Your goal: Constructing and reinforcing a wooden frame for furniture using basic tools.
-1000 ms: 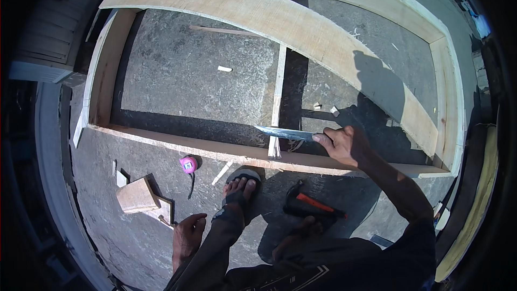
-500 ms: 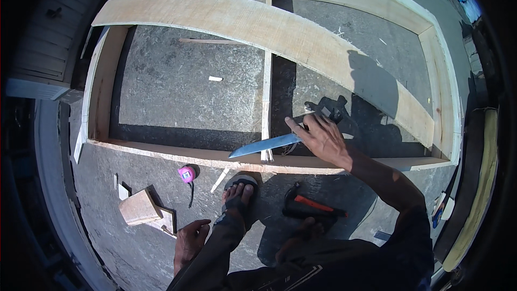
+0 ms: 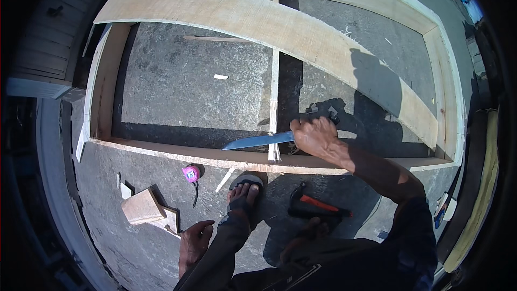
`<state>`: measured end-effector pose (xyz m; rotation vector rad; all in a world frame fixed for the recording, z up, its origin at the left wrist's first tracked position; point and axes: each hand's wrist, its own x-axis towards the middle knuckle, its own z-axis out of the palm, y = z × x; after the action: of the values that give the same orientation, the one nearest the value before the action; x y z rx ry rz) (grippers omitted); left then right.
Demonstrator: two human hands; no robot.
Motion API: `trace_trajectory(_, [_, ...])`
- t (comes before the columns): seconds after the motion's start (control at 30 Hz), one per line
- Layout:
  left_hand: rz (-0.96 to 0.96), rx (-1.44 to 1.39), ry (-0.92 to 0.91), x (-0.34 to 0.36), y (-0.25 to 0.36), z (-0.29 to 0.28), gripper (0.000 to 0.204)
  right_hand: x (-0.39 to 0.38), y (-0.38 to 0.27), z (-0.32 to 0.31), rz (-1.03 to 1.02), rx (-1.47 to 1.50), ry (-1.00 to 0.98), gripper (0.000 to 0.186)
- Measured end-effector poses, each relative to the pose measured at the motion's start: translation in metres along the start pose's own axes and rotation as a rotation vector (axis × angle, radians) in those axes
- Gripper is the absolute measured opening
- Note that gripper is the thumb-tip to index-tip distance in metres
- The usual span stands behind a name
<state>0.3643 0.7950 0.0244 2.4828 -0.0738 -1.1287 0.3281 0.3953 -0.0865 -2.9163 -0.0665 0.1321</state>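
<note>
My right hand (image 3: 316, 139) is closed round the handle of a long-bladed knife (image 3: 256, 141), whose blade points left. The blade lies across the near end of a wooden divider strip (image 3: 274, 83), where the wood looks roughly cut. That strip runs through a large wooden frame (image 3: 186, 153) on the ground. Beside my left knee, my left hand (image 3: 195, 240) hangs with loosely bent, parted fingers and nothing visible in it. My foot (image 3: 246, 191) in a sandal stands close to the frame's near side.
A wide curved board (image 3: 237, 16) lies slantwise over the frame. Outside its near side are a pink tape measure (image 3: 190, 173), wood offcuts (image 3: 142, 206), a thin wood stick (image 3: 225, 179) and a black-and-orange hammer (image 3: 318, 205). A yellowish length of material (image 3: 476, 199) lies at the right.
My right hand has turned over the knife, and its outstretched thumb has folded in. The blade has swung flatter and shifted slightly left over the strip. My left hand stays beside the knee.
</note>
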Motion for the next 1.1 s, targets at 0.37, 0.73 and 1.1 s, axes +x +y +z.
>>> trace_trajectory(0.37, [0.013,-0.07,-0.006,0.002,-0.015,0.002,0.029,0.001,-0.002,0.008,0.027,-0.103,0.08,0.011])
trace_trajectory(0.73, [0.017,-0.103,-0.02,-0.006,-0.024,0.0,0.029,-0.016,-0.016,0.01,0.093,-0.117,0.017,0.01])
trace_trajectory(1.1, [0.026,-0.043,-0.018,-0.009,-0.009,-0.003,0.031,-0.003,0.006,-0.013,0.163,-0.084,-0.033,0.02])
